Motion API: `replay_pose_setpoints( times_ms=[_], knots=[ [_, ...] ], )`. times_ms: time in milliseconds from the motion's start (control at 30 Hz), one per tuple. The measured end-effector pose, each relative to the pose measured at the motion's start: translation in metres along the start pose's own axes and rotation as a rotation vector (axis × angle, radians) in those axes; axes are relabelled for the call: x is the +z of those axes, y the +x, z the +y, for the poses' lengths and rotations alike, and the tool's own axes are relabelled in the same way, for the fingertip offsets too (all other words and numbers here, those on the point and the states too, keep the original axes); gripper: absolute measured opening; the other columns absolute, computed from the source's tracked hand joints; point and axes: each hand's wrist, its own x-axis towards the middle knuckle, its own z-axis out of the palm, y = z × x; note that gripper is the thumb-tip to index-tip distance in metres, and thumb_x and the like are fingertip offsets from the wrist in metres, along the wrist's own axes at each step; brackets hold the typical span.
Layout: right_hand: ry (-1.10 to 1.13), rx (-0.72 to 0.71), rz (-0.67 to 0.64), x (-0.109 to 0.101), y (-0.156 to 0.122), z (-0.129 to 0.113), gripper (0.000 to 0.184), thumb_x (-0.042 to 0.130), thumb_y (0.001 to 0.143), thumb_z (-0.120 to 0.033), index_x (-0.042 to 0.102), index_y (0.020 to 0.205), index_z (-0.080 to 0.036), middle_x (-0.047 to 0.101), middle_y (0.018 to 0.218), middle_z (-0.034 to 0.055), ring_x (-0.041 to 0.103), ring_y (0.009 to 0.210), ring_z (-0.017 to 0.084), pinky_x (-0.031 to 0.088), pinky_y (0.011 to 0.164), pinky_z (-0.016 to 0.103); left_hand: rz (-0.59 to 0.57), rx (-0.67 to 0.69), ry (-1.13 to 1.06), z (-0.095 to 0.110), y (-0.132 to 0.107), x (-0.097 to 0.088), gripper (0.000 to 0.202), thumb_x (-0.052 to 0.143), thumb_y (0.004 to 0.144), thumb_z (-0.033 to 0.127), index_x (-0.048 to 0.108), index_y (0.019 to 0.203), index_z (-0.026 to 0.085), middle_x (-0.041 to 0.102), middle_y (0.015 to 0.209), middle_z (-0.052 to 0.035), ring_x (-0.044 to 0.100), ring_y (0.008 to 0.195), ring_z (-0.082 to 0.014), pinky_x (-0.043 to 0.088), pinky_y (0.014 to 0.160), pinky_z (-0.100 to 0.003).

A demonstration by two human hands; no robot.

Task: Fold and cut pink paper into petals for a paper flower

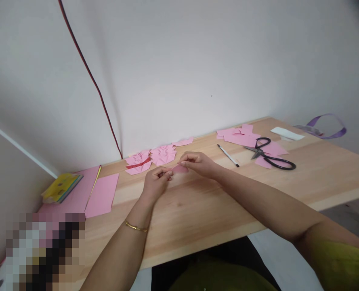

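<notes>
While the bare left hand [157, 182] pinched one edge of a small pink paper piece [181, 169] between thumb and fingers, the bare right hand [197, 164] grasped its opposite side the same way, so that it spanned the gap between the fingertips. It was over the middle of a pale wooden table [197, 218]; whether it touched the surface, I cannot tell. Just beyond the hands lay creased pink paper cutouts [163, 154], with a flat red strip [139, 163] across the left group. To the right, a slim white pen with black ends [228, 155] lay near black-handled metal scissors [260, 152], which rested partly on pink paper offcuts [241, 138]. At left, a yellow packet [61, 187] sat on large pink paper sheets [102, 198].
</notes>
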Motion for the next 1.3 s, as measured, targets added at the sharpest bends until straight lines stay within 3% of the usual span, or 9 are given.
replay_pose_setpoints(
  times_ms=[400, 533, 700, 900, 1000, 1200, 1300],
  knots=[
    [0.011, 0.139, 0.046, -0.001, 0.001, -0.001, 0.025, 0.061, 0.077, -0.039, 0.062, 0.071, -0.014, 0.063, 0.077, 0.0036, 0.057, 0.075, 0.014, 0.042, 0.072, 0.028, -0.014, -0.059, -0.015, -0.003, 0.000, 0.001, 0.013, 0.068, 0.069, 0.029, 0.069, 0.067, 0.016, 0.063, 0.057, -0.0005, 0.057, 0.054, -0.0115, 0.045, 0.057, -0.023],
    [-0.023, 0.135, 0.047, -0.002, 0.002, -0.001, 0.026, 0.059, 0.077, -0.040, 0.062, 0.070, -0.015, 0.063, 0.076, 0.0032, 0.056, 0.074, 0.014, 0.042, 0.071, 0.027, -0.056, -0.017, 0.000, -0.002, -0.001, 0.000, 0.018, 0.064, 0.073, 0.033, 0.070, 0.070, 0.016, 0.065, 0.061, -0.0023, 0.059, 0.058, -0.0127, 0.047, 0.061, -0.025],
    [-0.038, 0.124, 0.052, -0.006, 0.002, 0.001, 0.026, 0.059, 0.077, -0.040, 0.062, 0.070, -0.015, 0.062, 0.076, 0.0030, 0.056, 0.074, 0.014, 0.042, 0.071, 0.027, -0.098, -0.060, -0.084, -0.005, -0.001, 0.000, 0.024, 0.064, 0.074, 0.037, 0.070, 0.074, 0.014, 0.070, 0.074, -0.0068, 0.061, 0.062, -0.0134, 0.049, 0.065, -0.027],
    [-0.061, 0.134, 0.126, -0.014, 0.003, 0.003, 0.026, 0.059, 0.077, -0.040, 0.063, 0.072, -0.015, 0.060, 0.073, 0.0019, 0.054, 0.070, 0.013, 0.040, 0.066, 0.025, 0.036, -0.066, -0.207, -0.016, 0.006, -0.005, 0.034, 0.065, 0.073, 0.043, 0.069, 0.088, 0.013, 0.069, 0.084, -0.0086, 0.062, 0.067, -0.0142, 0.049, 0.067, -0.029],
    [-0.116, 0.105, 0.081, -0.010, 0.003, 0.000, 0.024, 0.059, 0.078, -0.038, 0.063, 0.072, -0.014, 0.061, 0.072, 0.0024, 0.054, 0.068, 0.013, 0.040, 0.064, 0.025, 0.070, 0.011, -0.123, -0.015, 0.006, -0.005, 0.034, 0.064, 0.073, 0.044, 0.070, 0.091, 0.015, 0.069, 0.086, -0.0070, 0.061, 0.073, -0.0148, 0.048, 0.070, -0.028],
    [-0.248, 0.033, -0.037, 0.010, -0.002, -0.006, 0.018, 0.059, 0.079, -0.031, 0.066, 0.073, -0.015, 0.065, 0.074, 0.0033, 0.057, 0.071, 0.013, 0.041, 0.066, 0.023, -0.094, 0.096, 0.159, -0.004, -0.005, 0.003, 0.019, 0.065, 0.073, 0.035, 0.071, 0.081, 0.018, 0.069, 0.078, -0.0037, 0.060, 0.071, -0.0158, 0.045, 0.067, -0.027],
    [-0.220, 0.052, -0.038, 0.014, -0.003, -0.005, 0.019, 0.058, 0.079, -0.032, 0.066, 0.077, -0.015, 0.066, 0.076, 0.0037, 0.058, 0.072, 0.013, 0.041, 0.065, 0.023, -0.084, 0.143, 0.216, -0.003, -0.006, 0.003, 0.016, 0.061, 0.076, 0.032, 0.070, 0.079, 0.019, 0.069, 0.076, -0.0024, 0.060, 0.070, -0.0154, 0.045, 0.067, -0.027]
  ],
)
